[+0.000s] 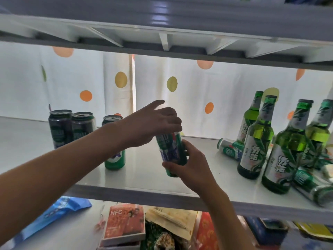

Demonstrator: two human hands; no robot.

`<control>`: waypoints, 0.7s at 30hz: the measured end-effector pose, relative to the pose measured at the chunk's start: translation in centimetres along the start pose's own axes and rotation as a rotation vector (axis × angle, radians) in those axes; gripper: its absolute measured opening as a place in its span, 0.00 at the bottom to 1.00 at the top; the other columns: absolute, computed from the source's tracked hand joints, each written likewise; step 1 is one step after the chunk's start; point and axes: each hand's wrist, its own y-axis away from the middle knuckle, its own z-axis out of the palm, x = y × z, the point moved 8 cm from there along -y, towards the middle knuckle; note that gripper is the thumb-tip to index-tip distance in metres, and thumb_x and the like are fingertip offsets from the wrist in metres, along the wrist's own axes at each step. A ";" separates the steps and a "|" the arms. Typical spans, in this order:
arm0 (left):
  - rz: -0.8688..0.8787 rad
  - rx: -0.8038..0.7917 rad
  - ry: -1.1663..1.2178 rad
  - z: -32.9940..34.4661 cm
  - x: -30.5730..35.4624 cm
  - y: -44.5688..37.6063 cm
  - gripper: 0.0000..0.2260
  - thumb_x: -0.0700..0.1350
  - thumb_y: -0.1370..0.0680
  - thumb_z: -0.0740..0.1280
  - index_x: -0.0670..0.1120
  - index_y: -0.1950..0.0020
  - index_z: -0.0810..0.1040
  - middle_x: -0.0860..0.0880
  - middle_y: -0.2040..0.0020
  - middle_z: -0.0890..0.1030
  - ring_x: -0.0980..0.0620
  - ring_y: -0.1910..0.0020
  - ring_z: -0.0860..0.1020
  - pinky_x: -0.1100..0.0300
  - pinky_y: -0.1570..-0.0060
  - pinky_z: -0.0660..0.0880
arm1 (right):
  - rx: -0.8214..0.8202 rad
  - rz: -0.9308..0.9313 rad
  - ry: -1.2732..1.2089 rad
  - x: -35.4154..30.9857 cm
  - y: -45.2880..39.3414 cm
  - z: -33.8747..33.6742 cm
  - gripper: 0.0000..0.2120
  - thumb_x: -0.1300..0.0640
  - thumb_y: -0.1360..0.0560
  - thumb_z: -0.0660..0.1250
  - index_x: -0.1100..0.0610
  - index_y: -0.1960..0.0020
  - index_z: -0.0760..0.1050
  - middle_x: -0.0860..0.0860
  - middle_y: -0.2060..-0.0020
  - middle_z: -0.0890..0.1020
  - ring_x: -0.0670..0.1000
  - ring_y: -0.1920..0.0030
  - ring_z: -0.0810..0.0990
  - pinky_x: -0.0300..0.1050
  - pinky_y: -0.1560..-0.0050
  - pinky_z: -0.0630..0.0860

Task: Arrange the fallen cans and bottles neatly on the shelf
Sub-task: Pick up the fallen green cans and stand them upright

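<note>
Held can: your green can (171, 152) has a blue and white label band with large characters too blurred to read; it stands nearly upright, tilted a little, over the middle of the shelf (144, 179).
Right hand: your right hand (191, 165) wraps the can's lower half from the right, fingers curled round its base.
Left hand: your left hand (153, 121) caps the can's top, fingers curled over the rim, index finger stretched out away from it.
Left of the grip: a green can (115, 159) stands upright just beside your left wrist, partly hidden by it; further left two dark cans (72, 129) stand touching each other.
Right of the grip: a fallen can (230, 148) lies on its side, near four upright green bottles (255, 141) with white labels bearing the characters 雪花; another can (315, 188) lies at their front.
Below the grip: an orange box (126, 221) on the lower shelf reads NFC.
</note>
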 end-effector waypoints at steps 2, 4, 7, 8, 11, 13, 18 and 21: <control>-0.026 -0.008 -0.012 -0.2 -0.1 0.8 0.27 0.31 0.32 0.70 0.50 0.36 0.74 0.52 0.38 0.76 0.47 0.34 0.70 0.37 0.34 0.64 | -0.002 0.002 -0.001 -0.5 -0.4 0.9 0.27 0.51 0.33 0.79 0.48 0.38 0.73 0.43 0.47 0.80 0.42 0.51 0.79 0.35 0.56 0.81; -0.057 -0.033 -0.018 0.0 -0.2 1.5 0.29 0.30 0.34 0.70 0.49 0.37 0.74 0.49 0.37 0.76 0.45 0.33 0.70 0.35 0.34 0.64 | 0.011 0.010 -0.034 -0.7 -0.7 1.9 0.26 0.51 0.34 0.80 0.48 0.40 0.73 0.42 0.48 0.79 0.43 0.51 0.80 0.36 0.54 0.81; -0.175 -0.080 -0.006 0.2 -1.3 2.5 0.32 0.30 0.34 0.69 0.49 0.32 0.71 0.47 0.30 0.71 0.44 0.29 0.65 0.37 0.31 0.61 | 0.021 0.041 -0.132 -0.2 -1.0 3.6 0.25 0.53 0.36 0.81 0.50 0.42 0.75 0.42 0.50 0.82 0.46 0.51 0.82 0.42 0.53 0.83; -0.232 -0.086 0.015 0.1 -1.9 3.0 0.34 0.31 0.32 0.69 0.50 0.29 0.67 0.47 0.28 0.68 0.45 0.28 0.63 0.40 0.30 0.60 | 0.030 0.050 -0.172 0.0 -1.1 4.2 0.26 0.53 0.36 0.81 0.52 0.42 0.76 0.44 0.49 0.82 0.47 0.51 0.82 0.45 0.53 0.83; -0.451 -0.089 0.216 0.0 -4.0 5.1 0.37 0.33 0.26 0.66 0.49 0.22 0.54 0.49 0.23 0.61 0.48 0.26 0.61 0.50 0.29 0.61 | 0.055 0.055 -0.249 -0.1 -1.3 5.5 0.27 0.57 0.36 0.81 0.53 0.40 0.76 0.45 0.49 0.83 0.46 0.51 0.83 0.43 0.54 0.83; -0.531 -0.079 0.328 0.0 -4.8 6.6 0.35 0.38 0.24 0.67 0.48 0.21 0.52 0.48 0.23 0.61 0.48 0.26 0.62 0.54 0.29 0.60 | 0.064 0.058 -0.296 -0.3 -1.6 6.3 0.27 0.60 0.35 0.80 0.53 0.39 0.75 0.44 0.48 0.82 0.45 0.50 0.83 0.40 0.55 0.82; -0.588 -0.069 0.258 0.9 -5.0 10.5 0.28 0.44 0.21 0.63 0.47 0.23 0.56 0.49 0.24 0.62 0.50 0.24 0.58 0.51 0.24 0.49 | 0.028 0.119 -0.417 -0.1 -2.7 8.7 0.28 0.64 0.33 0.78 0.53 0.38 0.70 0.43 0.47 0.80 0.42 0.48 0.81 0.33 0.58 0.79; -0.626 -0.112 0.248 1.7 -4.9 12.3 0.28 0.44 0.21 0.62 0.48 0.23 0.56 0.50 0.22 0.58 0.52 0.22 0.53 0.49 0.24 0.45 | -0.012 0.157 -0.454 0.4 -3.2 10.2 0.29 0.66 0.34 0.78 0.55 0.38 0.69 0.48 0.45 0.80 0.48 0.45 0.80 0.40 0.54 0.81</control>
